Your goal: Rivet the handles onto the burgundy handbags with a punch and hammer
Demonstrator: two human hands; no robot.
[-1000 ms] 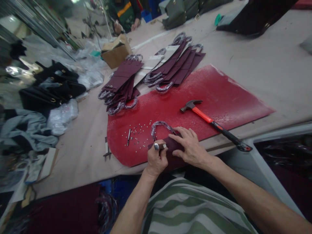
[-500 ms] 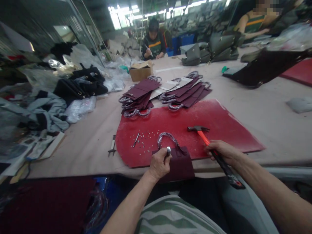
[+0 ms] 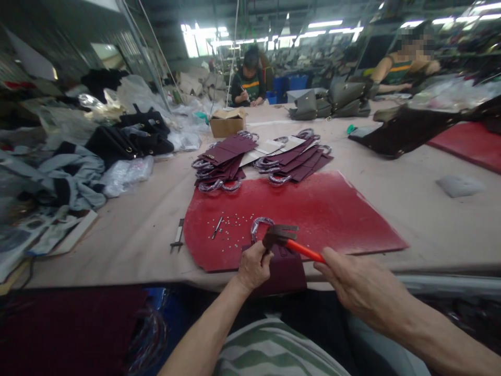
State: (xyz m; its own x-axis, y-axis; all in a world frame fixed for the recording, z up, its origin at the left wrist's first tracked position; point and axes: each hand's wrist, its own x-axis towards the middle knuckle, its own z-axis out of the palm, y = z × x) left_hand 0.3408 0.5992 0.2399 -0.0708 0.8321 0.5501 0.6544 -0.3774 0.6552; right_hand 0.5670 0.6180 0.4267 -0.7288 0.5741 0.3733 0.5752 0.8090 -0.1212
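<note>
My left hand [image 3: 254, 266] is closed around a short metal punch, whose top is now hidden behind the hammer head. It rests on a burgundy bag panel [image 3: 287, 274] at the front edge of the red board [image 3: 321, 209]. A looped handle [image 3: 258, 225] in clear plastic rises from the panel. With my right hand [image 3: 348, 271] I grip a claw hammer [image 3: 307, 250] by its handle; its head is right over my left fingers, at the punch. Small metal pieces [image 3: 230, 230] lie scattered on the board beside a thin metal rod [image 3: 217, 228].
Burgundy bag panels with wrapped handles lie in two piles [image 3: 223, 151] [image 3: 297, 156] behind the board, near a cardboard box [image 3: 227, 124]. A caliper-like tool [image 3: 178, 236] lies left of the board. Black bags [image 3: 129, 136] and plastic are further left. Two people work across the table.
My right hand has swung the hammer left, bringing its head from over the red board to the punch. My left hand stays nearly in place on the panel.
</note>
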